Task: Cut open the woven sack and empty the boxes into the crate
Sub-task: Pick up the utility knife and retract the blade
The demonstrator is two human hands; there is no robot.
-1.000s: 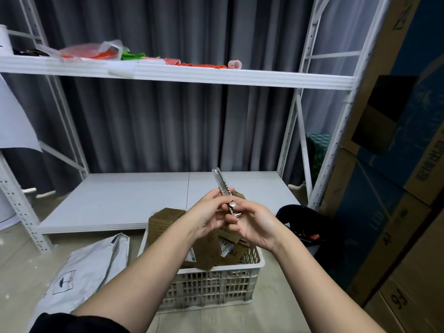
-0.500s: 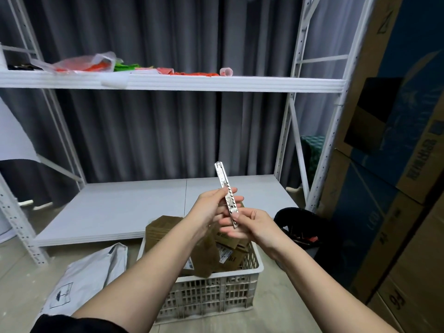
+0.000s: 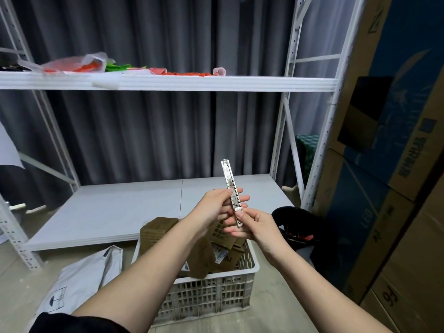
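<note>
A slim metal utility knife [image 3: 231,186] points upward in front of me, held by both hands above the crate. My left hand [image 3: 216,205] pinches its middle from the left. My right hand [image 3: 252,224] grips its lower end, thumb pressed on the body. Below them a white plastic crate [image 3: 211,294] stands on the floor, holding several brown cardboard boxes [image 3: 157,230]. A white woven sack [image 3: 79,282] lies flat and crumpled on the floor left of the crate.
A white metal rack's low shelf [image 3: 115,212] runs behind the crate; its upper shelf [image 3: 216,83] carries red and green bags. A black bin [image 3: 296,227] sits right of the crate. Tall cardboard cartons [image 3: 394,164] wall off the right side.
The knife has been lifted and turned more upright. My right hand has slid to its lower end. The view has tilted slightly downward.
</note>
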